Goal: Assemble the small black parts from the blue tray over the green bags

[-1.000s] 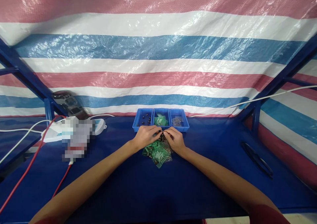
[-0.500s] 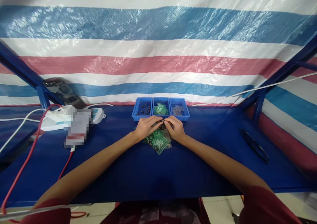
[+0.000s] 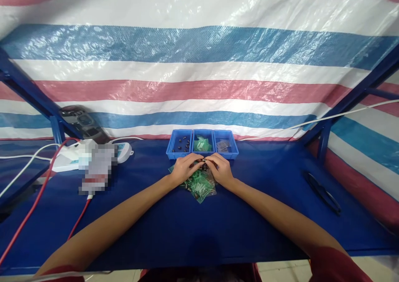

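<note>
My left hand (image 3: 183, 169) and my right hand (image 3: 220, 168) meet over a pile of small parts, fingertips pinched close together. Between them is a small dark piece (image 3: 204, 160), too small to name. Below the hands lie green and clear plastic bags (image 3: 201, 185) with small pale pieces in them, and loose dark metal parts are mixed in at the edges. Just beyond my fingers stand three joined blue bins. Small dark fittings lie in the left bin (image 3: 179, 154), a green bag (image 3: 202, 144) in the middle one, and clear little bags (image 3: 223, 145) in the right one.
On the left of the blue table (image 3: 174, 232) are a white power strip (image 3: 124, 152), a blurred-out device with a red cable (image 3: 79, 219), and a black object (image 3: 82, 122). Black glasses (image 3: 322, 192) lie at the right. A striped tarp (image 3: 199, 72) hangs behind.
The whole view has tilted, so everything on the table sits slightly lower. Both hands stay pinched together over the pile, with only slight finger movement.
</note>
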Available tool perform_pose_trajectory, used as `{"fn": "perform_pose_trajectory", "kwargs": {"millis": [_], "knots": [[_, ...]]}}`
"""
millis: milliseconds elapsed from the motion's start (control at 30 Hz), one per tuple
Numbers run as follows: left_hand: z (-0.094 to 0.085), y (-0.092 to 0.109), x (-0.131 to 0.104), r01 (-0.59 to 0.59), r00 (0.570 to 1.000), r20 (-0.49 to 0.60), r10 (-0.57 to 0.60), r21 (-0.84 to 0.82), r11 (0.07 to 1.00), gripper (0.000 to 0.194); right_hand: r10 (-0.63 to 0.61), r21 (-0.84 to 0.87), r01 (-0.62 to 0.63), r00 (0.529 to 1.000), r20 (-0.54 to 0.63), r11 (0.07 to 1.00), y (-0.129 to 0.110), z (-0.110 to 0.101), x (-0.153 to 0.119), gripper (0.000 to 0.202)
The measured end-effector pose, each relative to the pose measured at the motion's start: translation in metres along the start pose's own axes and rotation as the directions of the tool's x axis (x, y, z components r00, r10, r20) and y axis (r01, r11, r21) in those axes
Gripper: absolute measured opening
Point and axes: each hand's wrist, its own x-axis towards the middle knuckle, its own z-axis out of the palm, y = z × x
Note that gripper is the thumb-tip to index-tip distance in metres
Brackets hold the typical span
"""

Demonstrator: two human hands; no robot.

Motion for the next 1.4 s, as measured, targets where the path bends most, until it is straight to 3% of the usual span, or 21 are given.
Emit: {"fn": "perform_pose_trajectory", "kwargs": {"millis": [500,800,1133,1400], "knots": [[-0.0018,0.0008,-0.0007,0.000,1.000,-0.015,-0.001,-0.046,0.999,0.018,-0.006,0.013,0.006,1.000,0.031,1.000,-0.0006,0.0015,-0.0002,0.018],[-0.0023,0.0024,-0.0005,0.086,0.994,-0.068,-0.089,-0.035,0.996,0.020,0.026,0.003,-0.027,0.999,0.047,1.000,-0.0025,-0.0004,0.0010,0.020],[-0.0021,0.0004,0.0006,-0.004,0.999,-0.035,0.001,-0.068,0.998,0.017,0.014,-0.002,-0.014,0.999,0.032,1.000,-0.0020,0.0005,0.0001,0.019],[-0.0009,-0.0005,-0.0014,0.049,0.995,-0.087,-0.053,-0.047,0.998,0.019,0.028,-0.028,-0.027,0.999,0.019,0.999,-0.0006,0.0010,-0.0006,0.018]]}}
